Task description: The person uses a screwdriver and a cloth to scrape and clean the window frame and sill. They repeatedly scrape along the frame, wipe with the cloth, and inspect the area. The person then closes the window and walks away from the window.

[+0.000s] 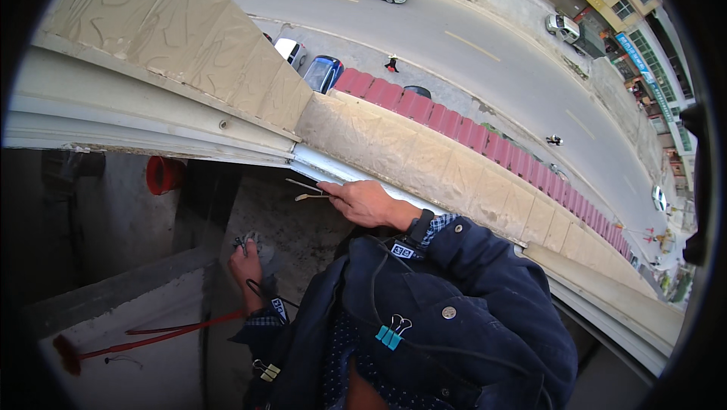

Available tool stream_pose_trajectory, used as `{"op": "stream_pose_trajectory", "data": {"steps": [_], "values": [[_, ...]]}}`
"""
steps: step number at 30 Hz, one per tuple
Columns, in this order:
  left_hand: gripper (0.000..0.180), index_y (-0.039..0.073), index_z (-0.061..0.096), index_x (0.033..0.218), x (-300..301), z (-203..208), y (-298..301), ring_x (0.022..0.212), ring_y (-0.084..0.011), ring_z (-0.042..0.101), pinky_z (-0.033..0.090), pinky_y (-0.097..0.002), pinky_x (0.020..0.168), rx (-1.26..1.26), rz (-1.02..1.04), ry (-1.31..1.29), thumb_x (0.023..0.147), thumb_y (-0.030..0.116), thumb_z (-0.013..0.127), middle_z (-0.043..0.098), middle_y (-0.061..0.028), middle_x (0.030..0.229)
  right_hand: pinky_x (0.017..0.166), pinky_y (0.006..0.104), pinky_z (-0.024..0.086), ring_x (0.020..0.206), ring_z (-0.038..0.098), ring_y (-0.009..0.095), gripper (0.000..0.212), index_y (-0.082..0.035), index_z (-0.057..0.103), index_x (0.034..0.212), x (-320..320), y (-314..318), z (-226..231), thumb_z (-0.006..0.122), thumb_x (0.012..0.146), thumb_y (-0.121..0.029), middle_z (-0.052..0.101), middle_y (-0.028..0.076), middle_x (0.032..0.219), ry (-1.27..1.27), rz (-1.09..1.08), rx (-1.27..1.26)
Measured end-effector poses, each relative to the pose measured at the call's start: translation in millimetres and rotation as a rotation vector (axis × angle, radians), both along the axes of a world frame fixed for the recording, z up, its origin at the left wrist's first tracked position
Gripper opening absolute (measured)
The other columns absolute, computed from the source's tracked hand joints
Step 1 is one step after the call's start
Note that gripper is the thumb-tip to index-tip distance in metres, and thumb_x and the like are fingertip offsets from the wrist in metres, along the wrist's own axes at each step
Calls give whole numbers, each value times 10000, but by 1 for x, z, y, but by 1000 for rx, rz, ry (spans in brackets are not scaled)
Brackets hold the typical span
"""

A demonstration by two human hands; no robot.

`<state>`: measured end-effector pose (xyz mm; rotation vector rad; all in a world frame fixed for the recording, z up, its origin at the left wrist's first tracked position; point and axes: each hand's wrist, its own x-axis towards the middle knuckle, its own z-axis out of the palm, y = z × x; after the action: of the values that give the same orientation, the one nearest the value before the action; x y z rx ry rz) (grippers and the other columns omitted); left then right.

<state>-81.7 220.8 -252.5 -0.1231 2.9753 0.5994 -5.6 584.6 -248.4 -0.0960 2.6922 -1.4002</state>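
My right hand is closed around a thin, light-coloured tool beside the window frame. A second slim piece with a pale, wider end sticks out just below it. I cannot tell whether the two are joined. Lower and to the left, my left hand has its fingers curled round a crumpled grey thing, which looks like a rag or thin plastic. Shadow and the fingers hide part of it.
Beyond the frame runs a tan outer ledge, then a red corrugated roof and a street far below with cars. Indoors are a red bucket and a red-handled broom. A cable hangs across my jacket.
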Motion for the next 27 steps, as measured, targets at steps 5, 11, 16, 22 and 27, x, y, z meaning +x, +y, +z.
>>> {"op": "stream_pose_trajectory", "data": {"steps": [5, 11, 16, 22, 27], "values": [[547, -100, 692, 919, -2, -20, -5, 905, -508, 668, 514, -539, 814, -46, -50, -99, 938, 442, 618, 681, -335, 911, 761, 505, 531, 832, 666, 438, 448, -203, 576, 1445, -10, 6, -14, 551, 997, -217, 660, 234, 915, 7, -16, 2], [480, -86, 671, 845, 5, -39, 10, 806, -492, 663, 493, -523, 723, 175, -58, -196, 912, 390, 672, 638, -325, 813, 739, 509, 539, 825, 664, 432, 446, -242, 607, 1420, -26, 7, -25, 584, 976, -208, 624, 238, 982, -3, 10, 120], [474, -83, 656, 815, 4, -49, 20, 777, -505, 636, 468, -538, 690, 174, -144, -197, 910, 381, 677, 609, -326, 788, 687, 505, 560, 781, 680, 410, 446, -262, 651, 1368, -35, 4, -16, 581, 928, -234, 633, 250, 990, -40, 10, 227], [493, -66, 661, 811, 1, -66, 22, 820, -532, 620, 467, -576, 718, 60, -224, -237, 917, 416, 651, 617, -338, 802, 635, 483, 561, 773, 693, 380, 423, -175, 665, 1294, -47, -1, -15, 626, 874, -215, 620, 246, 977, 38, 33, 368], [518, -60, 654, 796, 3, -70, 20, 829, -536, 621, 466, -588, 723, 37, -250, -245, 913, 444, 647, 624, -331, 797, 646, 467, 570, 796, 705, 365, 388, -119, 671, 1245, -54, -15, -19, 641, 866, -198, 619, 243, 974, 95, 35, 458]]}}
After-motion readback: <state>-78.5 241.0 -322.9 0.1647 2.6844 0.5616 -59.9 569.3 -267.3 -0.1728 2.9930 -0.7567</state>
